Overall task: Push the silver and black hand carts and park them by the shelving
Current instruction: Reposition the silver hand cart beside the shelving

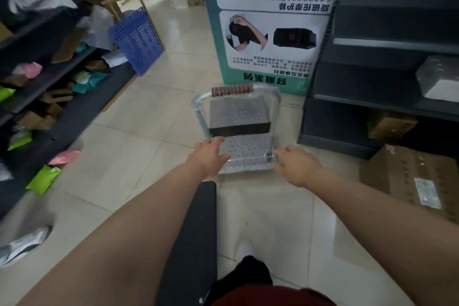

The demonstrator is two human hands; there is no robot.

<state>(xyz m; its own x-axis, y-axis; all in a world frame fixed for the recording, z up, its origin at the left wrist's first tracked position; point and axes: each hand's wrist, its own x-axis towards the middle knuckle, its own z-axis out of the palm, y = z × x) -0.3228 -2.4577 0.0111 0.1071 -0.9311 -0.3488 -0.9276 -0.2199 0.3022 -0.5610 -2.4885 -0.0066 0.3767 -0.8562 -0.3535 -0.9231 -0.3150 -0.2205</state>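
Overlapping silver cart (246, 148), hands (211, 159) (296, 165) blurred, grip unclear

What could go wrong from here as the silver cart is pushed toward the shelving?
The silver cart faces the poster board close ahead; pushed straight, it may strike it. The block on its deck might slide off at a bump. The black cart lies on the floor by the person's foot, so a step forward could trip on it.

Tilted blue perforated crate (136, 40) at left, teal printed display board (268, 32) ahead, cardboard box (407, 176) at right.
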